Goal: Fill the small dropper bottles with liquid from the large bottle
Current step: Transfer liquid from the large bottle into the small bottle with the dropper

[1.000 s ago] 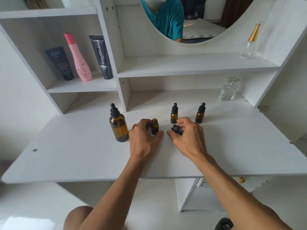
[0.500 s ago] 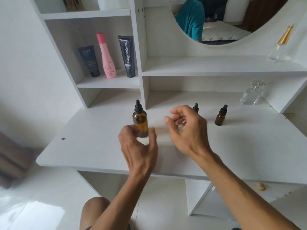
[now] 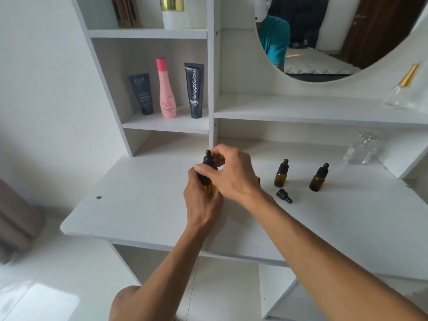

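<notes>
The large amber bottle [image 3: 209, 186] with a black dropper cap [image 3: 207, 159] stands on the white desk [image 3: 143, 212]. My left hand [image 3: 202, 200] grips its body from the near side. My right hand [image 3: 231, 174] pinches its cap from above. A small open amber bottle [image 3: 258, 181] is mostly hidden behind my right wrist. Its black dropper cap [image 3: 284, 195] lies loose on the desk. Two capped small dropper bottles stand to the right, one [image 3: 281, 174] nearer the hands and one [image 3: 318, 178] further right.
A clear glass perfume bottle [image 3: 360, 150] stands at the desk's back right. A left shelf holds a dark tube [image 3: 141, 93], a pink bottle [image 3: 166, 89] and a black tube [image 3: 195, 90]. A gold-capped glass bottle [image 3: 403, 89] sits on the upper right shelf.
Both hands left the small open bottle and its cap on the desk and moved left to the large bottle. The left hand now grips its body, the right its cap.
</notes>
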A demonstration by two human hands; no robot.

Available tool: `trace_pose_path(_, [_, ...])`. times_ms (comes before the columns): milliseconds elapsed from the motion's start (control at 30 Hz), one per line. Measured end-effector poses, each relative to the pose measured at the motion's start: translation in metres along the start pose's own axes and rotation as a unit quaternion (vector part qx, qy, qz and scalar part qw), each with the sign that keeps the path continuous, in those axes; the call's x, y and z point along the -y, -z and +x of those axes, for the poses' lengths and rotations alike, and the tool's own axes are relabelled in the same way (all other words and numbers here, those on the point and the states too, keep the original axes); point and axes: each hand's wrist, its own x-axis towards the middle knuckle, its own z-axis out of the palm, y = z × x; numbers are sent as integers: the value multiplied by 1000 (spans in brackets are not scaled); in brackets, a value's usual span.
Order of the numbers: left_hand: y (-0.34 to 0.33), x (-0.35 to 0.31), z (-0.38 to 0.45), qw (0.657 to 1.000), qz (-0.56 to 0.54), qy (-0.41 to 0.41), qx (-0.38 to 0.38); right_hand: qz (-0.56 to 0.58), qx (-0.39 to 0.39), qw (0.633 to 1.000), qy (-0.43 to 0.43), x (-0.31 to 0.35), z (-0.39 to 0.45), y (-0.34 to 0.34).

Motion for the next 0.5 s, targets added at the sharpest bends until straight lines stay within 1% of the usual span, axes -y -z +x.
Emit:
trace_pose_path(233, [-2, 6, 1, 1000, -6, 0, 21, 7, -15, 1000, -3, -2, 0, -2])
trace_pose_path(367, [0, 6, 0, 999, -7, 3, 34, 3, 2, 1000, 0, -2, 3, 2])
trace_pose_path(500, [2, 5, -1, 999, -7, -9, 41, 2, 23, 999, 24, -1, 2, 6])
